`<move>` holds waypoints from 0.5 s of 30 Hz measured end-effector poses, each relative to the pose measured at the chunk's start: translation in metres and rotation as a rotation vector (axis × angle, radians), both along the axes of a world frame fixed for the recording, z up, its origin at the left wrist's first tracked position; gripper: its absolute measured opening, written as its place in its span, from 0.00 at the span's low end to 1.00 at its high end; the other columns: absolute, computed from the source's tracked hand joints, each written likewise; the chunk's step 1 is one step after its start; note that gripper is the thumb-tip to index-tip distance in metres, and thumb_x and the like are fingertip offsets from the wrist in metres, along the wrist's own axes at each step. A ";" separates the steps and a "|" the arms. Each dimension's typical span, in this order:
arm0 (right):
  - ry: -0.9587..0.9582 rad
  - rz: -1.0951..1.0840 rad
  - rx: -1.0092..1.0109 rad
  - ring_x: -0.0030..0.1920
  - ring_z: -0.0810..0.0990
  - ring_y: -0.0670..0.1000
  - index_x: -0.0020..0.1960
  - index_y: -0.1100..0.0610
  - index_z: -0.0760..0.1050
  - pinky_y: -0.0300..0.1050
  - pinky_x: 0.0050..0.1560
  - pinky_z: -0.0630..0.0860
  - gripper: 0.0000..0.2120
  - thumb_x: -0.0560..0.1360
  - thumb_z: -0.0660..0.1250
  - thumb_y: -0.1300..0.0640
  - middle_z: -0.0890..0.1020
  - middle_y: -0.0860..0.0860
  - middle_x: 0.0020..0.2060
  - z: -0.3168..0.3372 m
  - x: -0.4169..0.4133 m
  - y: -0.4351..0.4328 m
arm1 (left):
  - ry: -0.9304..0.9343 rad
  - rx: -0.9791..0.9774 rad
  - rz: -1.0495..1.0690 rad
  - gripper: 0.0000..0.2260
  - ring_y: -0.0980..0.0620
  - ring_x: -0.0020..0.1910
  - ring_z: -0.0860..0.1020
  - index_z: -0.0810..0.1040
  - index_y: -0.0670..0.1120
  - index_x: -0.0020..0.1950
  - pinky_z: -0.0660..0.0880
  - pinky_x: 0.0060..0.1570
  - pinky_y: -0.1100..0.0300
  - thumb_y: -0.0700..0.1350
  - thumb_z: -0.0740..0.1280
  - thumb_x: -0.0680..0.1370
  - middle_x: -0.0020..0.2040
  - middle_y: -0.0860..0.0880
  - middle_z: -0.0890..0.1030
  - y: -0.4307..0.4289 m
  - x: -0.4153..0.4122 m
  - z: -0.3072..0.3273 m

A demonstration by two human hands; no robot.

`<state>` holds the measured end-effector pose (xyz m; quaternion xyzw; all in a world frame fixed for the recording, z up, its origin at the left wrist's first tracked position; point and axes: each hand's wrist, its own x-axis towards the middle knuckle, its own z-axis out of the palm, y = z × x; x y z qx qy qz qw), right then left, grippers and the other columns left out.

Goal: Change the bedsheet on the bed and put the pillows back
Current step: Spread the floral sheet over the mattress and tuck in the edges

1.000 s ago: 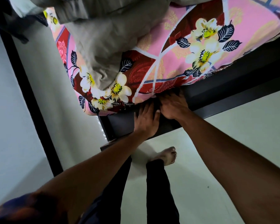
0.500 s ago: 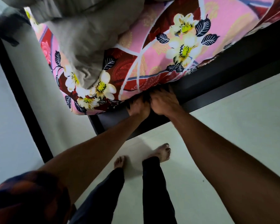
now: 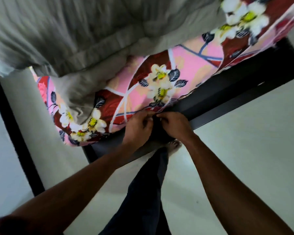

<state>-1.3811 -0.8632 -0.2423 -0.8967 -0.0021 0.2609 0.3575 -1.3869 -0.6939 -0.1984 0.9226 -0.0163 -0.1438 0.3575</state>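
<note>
1. Nearest the camera, both forearms are stretched forward and downward, and they converge at the edge of the bed. A trouser leg (image 3: 148,184) and a bare foot (image 3: 174,145) are seen on the floor (image 3: 244,150) below them.

2. The left hand (image 3: 137,127) is held knuckles-up with its fingers curled at the lower hem of the bedsheet (image 3: 159,92). The right hand (image 3: 174,124) is set just beside it, almost touching. Each grip appears to be closed on the hem, though the fingertips are partly hidden and blurred, so the exact hold cannot be told.

3. The flowered sheet is found stretched over the mattress corner, with its hem meeting the dark bed frame (image 3: 227,99) where the hands work. The step in hand is judged to be tucking or pulling at this edge.

4. If the hem is pulled hard at this one spot, the corner to the left could be dragged loose or the cloth bunched. Fingers could also be pinched between mattress and frame if they are pushed in deep.

5. Farther back, a grey blanket (image 3: 92,39) is heaped on the sheet and hangs over the corner. Its weight could hold the sheet down and leave wrinkles, or it could be slid off onto the floor if the sheet is tugged.
</note>
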 end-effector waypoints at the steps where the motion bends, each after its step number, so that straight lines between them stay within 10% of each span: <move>1: -0.057 -0.099 0.016 0.57 0.82 0.59 0.62 0.45 0.80 0.52 0.55 0.79 0.15 0.79 0.63 0.52 0.85 0.51 0.56 0.009 0.002 -0.019 | -0.092 0.008 -0.069 0.12 0.47 0.51 0.80 0.83 0.45 0.57 0.77 0.53 0.54 0.39 0.66 0.76 0.52 0.47 0.84 -0.011 0.012 0.007; 7: -0.437 -0.430 -0.004 0.54 0.81 0.55 0.60 0.53 0.81 0.48 0.54 0.78 0.13 0.76 0.66 0.60 0.84 0.51 0.54 0.042 0.079 -0.150 | -0.507 0.079 -0.307 0.18 0.42 0.65 0.75 0.80 0.42 0.62 0.69 0.64 0.52 0.40 0.68 0.73 0.65 0.42 0.78 -0.126 0.118 0.008; 15: -0.580 0.056 -0.382 0.76 0.66 0.55 0.74 0.49 0.71 0.55 0.65 0.69 0.22 0.82 0.60 0.44 0.67 0.51 0.77 0.022 0.182 -0.285 | -0.287 0.309 -0.387 0.29 0.38 0.79 0.57 0.68 0.45 0.77 0.62 0.71 0.39 0.54 0.62 0.77 0.79 0.42 0.63 -0.274 0.209 -0.022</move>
